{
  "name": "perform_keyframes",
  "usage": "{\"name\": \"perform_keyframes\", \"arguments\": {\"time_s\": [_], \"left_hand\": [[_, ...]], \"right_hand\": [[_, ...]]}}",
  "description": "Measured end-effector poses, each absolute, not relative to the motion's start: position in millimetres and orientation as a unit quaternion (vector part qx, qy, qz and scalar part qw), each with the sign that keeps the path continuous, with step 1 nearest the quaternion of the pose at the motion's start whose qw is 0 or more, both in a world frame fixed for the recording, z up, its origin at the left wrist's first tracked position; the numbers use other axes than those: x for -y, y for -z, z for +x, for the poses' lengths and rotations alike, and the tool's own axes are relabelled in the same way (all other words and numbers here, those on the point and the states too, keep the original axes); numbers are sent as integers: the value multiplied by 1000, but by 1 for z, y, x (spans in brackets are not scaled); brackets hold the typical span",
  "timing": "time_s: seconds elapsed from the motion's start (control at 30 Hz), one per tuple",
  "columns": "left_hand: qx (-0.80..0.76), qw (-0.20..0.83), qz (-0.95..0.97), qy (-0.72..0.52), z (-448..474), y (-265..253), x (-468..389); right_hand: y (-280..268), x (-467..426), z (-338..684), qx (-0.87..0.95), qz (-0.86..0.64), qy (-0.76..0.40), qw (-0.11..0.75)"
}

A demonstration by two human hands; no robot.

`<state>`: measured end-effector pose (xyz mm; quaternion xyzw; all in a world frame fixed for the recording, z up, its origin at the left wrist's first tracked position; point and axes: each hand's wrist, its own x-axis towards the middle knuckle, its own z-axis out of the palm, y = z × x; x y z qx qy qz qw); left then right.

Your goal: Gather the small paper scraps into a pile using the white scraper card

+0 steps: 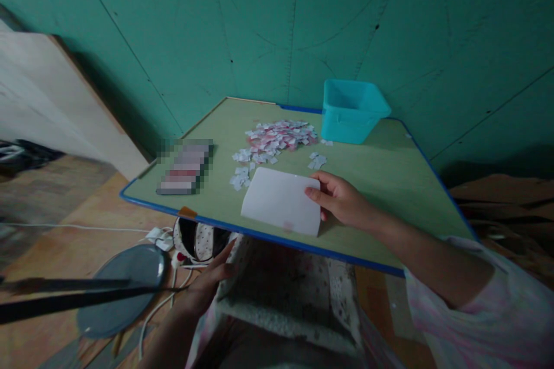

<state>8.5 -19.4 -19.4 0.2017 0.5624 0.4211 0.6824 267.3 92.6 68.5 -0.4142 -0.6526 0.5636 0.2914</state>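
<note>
My right hand [340,197] is closed on the right edge of a white sheet of paper [277,199], thumb on top and fingers beneath. The sheet is slightly curved and lies over the front of the table. Behind it is a heap of small white and pinkish paper pieces [283,137], with smaller clusters of white pieces [318,160] around it. Below the table edge, my left hand [212,277] grips the left edge of a white, dark-spotted cloth-like holder [234,300] at my lap. Some of its fingers are hidden.
A turquoise plastic bin [346,127] stands at the table's back right. A blurred-out phone-like object [186,170] lies at the left of the blue-edged table [381,184]. Under it are a round grey stool [125,288] and white cables [149,317]. A green wall [259,23] rises behind.
</note>
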Motion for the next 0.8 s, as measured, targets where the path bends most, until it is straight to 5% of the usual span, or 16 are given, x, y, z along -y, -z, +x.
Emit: {"name": "perform_keyframes", "arguments": {"time_s": [0.47, 0.8], "left_hand": [[-538, 699, 223, -415, 6, 23, 19], [-520, 716, 194, -424, 4, 21, 23]], "right_hand": [[-76, -74, 263, 662, -395, -581, 260], [-95, -64, 271, 769, -458, -306, 325]]}}
